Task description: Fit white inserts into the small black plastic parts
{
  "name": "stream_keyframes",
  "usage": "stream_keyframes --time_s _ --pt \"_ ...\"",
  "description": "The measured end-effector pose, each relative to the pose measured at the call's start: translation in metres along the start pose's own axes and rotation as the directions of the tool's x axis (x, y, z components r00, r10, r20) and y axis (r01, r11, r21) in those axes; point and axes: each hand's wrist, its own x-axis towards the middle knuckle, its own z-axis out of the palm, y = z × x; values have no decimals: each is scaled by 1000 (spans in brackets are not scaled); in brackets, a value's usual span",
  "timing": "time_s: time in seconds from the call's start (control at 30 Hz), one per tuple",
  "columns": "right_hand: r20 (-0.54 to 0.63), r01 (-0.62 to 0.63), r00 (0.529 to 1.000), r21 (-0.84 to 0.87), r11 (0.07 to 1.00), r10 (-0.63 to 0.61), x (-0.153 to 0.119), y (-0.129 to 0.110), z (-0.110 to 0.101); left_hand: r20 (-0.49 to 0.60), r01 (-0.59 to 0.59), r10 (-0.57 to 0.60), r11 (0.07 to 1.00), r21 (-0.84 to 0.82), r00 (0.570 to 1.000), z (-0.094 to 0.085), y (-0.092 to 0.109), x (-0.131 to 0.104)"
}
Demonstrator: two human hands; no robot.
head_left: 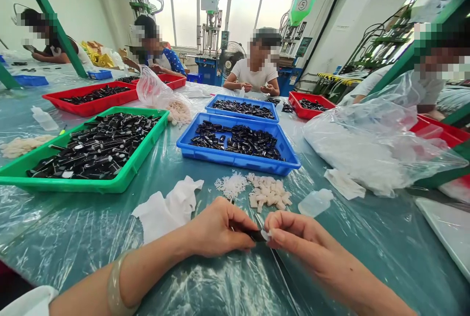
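Bangle (116,281): worn, lower left.
Left hand (213,230): black part (256,235) pinched, thumb against fingers, lower centre.
Right hand (306,238): fingertips closed, white piece (268,235) pinched at black part's right end.

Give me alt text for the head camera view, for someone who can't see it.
Two bare hands, left and right, work on a small dark piece above a plastic-covered table. Beyond are a green tray and blue trays of black parts, and people seated around the table.
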Motion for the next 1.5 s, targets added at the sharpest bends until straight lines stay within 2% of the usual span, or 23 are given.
stream_keyframes --time_s 0.23,0.5,0.73,0.93,1.17,1.5 --pt "96 -21 995 11 1000 20 -2 3 -4 31 12 -14 997 71 999 1 1 -1" --pt "118 -65 991 74 995 56 -2 1 -1 61 47 -50 997 60 997 1 -1 -3" --pt "68 -133 990 206 969 122 -1 10 1 67 46 -49 998 42 997 -1 0 -3" --pt "80 -167 986 313 935 149 2 15 4 80 11 -19 995 94 997 -3 -2 -4" --pt "51 -179 984 380 907 173 2 17 7 93 53 -58 997 58 994 -3 -1 -3" --pt "48 -175 984 420 891 170 4 22 10 87 50 -57 996 79 995 -3 -3 -4"
